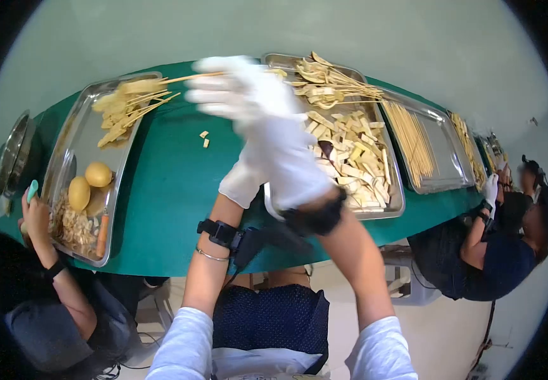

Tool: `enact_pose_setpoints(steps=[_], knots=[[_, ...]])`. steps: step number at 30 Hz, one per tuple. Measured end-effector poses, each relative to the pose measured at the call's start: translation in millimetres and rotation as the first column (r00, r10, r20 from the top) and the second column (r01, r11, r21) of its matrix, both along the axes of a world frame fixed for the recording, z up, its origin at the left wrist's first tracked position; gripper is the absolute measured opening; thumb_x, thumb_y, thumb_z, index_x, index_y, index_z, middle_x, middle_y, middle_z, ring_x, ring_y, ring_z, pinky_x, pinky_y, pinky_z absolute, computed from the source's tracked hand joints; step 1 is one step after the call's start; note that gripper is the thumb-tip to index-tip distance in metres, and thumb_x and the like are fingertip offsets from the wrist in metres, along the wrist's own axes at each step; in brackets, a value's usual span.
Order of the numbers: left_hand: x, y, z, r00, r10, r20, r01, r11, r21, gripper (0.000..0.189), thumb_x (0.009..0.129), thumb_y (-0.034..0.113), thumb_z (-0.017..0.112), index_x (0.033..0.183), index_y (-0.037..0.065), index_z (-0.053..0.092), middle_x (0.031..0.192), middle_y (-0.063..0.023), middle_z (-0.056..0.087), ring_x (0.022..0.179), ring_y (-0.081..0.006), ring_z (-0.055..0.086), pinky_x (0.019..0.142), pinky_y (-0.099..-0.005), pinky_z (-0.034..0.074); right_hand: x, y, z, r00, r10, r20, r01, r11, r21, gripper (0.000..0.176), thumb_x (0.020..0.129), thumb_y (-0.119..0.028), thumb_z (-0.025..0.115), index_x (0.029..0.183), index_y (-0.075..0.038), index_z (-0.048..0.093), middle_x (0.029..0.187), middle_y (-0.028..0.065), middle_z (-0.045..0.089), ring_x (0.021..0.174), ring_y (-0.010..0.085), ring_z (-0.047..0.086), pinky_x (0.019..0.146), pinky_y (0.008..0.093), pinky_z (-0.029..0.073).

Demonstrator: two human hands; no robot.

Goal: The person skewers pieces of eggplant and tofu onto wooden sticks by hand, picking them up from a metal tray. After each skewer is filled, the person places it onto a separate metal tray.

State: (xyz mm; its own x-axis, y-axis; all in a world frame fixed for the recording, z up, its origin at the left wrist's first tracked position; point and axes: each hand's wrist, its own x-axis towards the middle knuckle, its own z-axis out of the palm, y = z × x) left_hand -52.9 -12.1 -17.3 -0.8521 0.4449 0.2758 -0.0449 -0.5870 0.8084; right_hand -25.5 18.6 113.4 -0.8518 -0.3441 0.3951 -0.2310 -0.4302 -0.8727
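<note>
My right hand [242, 88], in a white glove and smeared by motion, crosses over my left wrist. Its fingers point left around a wooden skewer [188, 78], which bears a pale yellow slice [142, 86] at the left tray's upper edge. My left hand [243, 180], also gloved, lies mostly behind the right one, so its fingers are hidden. Left of both hands, the steel tray [79, 136] contains skewered slices [114, 111] and two peeled potatoes [79, 193]. Beside my right forearm, another tray [398, 206] has cut pale pieces [353, 164] and loaded skewers [334, 79].
Bare skewers [411, 139] fill part of a tray farther right. Peelings [74, 231] and an orange-handled tool [102, 234] lie in the left tray. Two small scraps [205, 139] rest on the green table [166, 209]. A co-worker's hand [35, 218] is at left; people [508, 253] sit at right.
</note>
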Motion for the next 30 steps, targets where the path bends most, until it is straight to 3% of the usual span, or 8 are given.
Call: enact_pose_setpoints(steps=[3,4,12,16,23,26,28,30], knots=[[-20.2,-6.9,-0.5,0.882,-0.420,0.213,0.354,0.890,0.289,0.054,0.096,0.039,0.046,0.135,0.002,0.041,0.107,-0.0168,0.064,0.076,-0.0148,0.065,0.061,-0.0222,0.054,-19.6,-80.0,-13.2,0.965,0.127,0.228,-0.120,0.992,-0.045,0.036,0.097,-0.028,0.041,0.108,0.002,0.059,0.103,0.0145,0.064,0.095,0.0211,0.061,0.085,0.0308,0.047],[-7.4,-6.5,13.2,0.954,-0.183,0.237,0.161,0.981,0.108,0.053,0.096,0.039,0.046,0.134,0.002,0.043,0.105,-0.0175,0.065,0.073,-0.0146,0.065,0.057,-0.0209,0.053,-23.8,-100.9,-18.2,0.952,0.151,0.266,-0.139,0.988,-0.064,0.037,0.098,-0.029,0.040,0.108,0.001,0.059,0.102,0.0139,0.064,0.094,0.0205,0.060,0.085,0.0308,0.046],[-2.1,-6.4,15.3,0.939,-0.149,0.310,0.082,0.972,0.219,0.039,0.094,0.029,0.051,0.121,0.001,0.055,0.092,-0.0135,0.068,0.068,-0.0123,0.063,0.053,-0.0199,0.050,-88.2,-182.7,-107.6,0.873,0.112,0.474,-0.121,0.993,-0.012,0.024,0.095,-0.026,0.048,0.099,-0.004,0.057,0.076,0.0009,0.060,0.060,0.0094,0.054,0.055,0.0236,0.043],[-2.2,-4.6,13.5,0.944,-0.158,0.291,0.082,0.963,0.258,0.036,0.094,0.027,0.050,0.120,0.002,0.056,0.093,-0.0132,0.068,0.067,-0.0115,0.063,0.055,-0.0193,0.049,-85.4,-156.4,-111.8,0.873,0.122,0.472,-0.136,0.991,-0.005,0.041,0.093,-0.033,0.051,0.120,-0.002,0.047,0.110,0.0116,0.059,0.092,0.0203,0.059,0.078,0.0318,0.048],[-10.9,-4.0,6.2,0.954,-0.103,0.282,0.035,0.971,0.237,0.036,0.093,0.030,0.053,0.118,0.004,0.056,0.094,-0.0117,0.067,0.067,-0.0097,0.058,0.056,-0.0195,0.046,-39.6,-90.4,-68.2,0.957,-0.065,0.281,0.035,0.993,0.110,0.057,0.085,-0.033,0.056,0.121,0.008,0.040,0.094,0.0110,0.059,0.079,0.0227,0.059,0.074,0.0366,0.048],[-32.8,-8.6,-29.2,0.996,0.056,0.073,-0.057,0.998,0.019,0.040,0.096,0.029,0.047,0.128,0.004,0.047,0.117,-0.0124,0.060,0.086,-0.0146,0.060,0.075,-0.0290,0.050,-57.4,-25.9,-47.5,0.978,-0.198,0.067,0.155,0.901,0.406,0.070,0.081,-0.034,0.056,0.135,0.006,0.036,0.116,0.0187,0.059,0.104,0.0286,0.058,0.090,0.0384,0.045],[8.8,6.7,23.2,0.836,0.157,0.526,-0.327,0.913,0.246,0.038,0.096,0.026,0.047,0.125,0.001,0.048,0.109,-0.0117,0.061,0.080,-0.0166,0.058,0.077,-0.0276,0.048,-42.8,33.4,-30.7,0.928,-0.353,-0.120,0.372,0.856,0.359,0.060,0.082,-0.036,0.056,0.128,0.002,0.049,0.116,0.0166,0.061,0.111,0.0254,0.055,0.097,0.0351,0.041],[-11.8,-4.8,-6.7,0.981,-0.045,0.190,-0.022,0.941,0.337,0.033,0.096,0.025,0.047,0.117,0.000,0.053,0.096,-0.0119,0.064,0.078,-0.0174,0.059,0.073,-0.0273,0.048,-40.5,101.2,-24.4,0.907,-0.341,-0.249,0.414,0.831,0.371,0.051,0.084,-0.036,0.057,0.121,-0.001,0.058,0.112,0.0134,0.063,0.110,0.0232,0.056,0.098,0.0324,0.039]])
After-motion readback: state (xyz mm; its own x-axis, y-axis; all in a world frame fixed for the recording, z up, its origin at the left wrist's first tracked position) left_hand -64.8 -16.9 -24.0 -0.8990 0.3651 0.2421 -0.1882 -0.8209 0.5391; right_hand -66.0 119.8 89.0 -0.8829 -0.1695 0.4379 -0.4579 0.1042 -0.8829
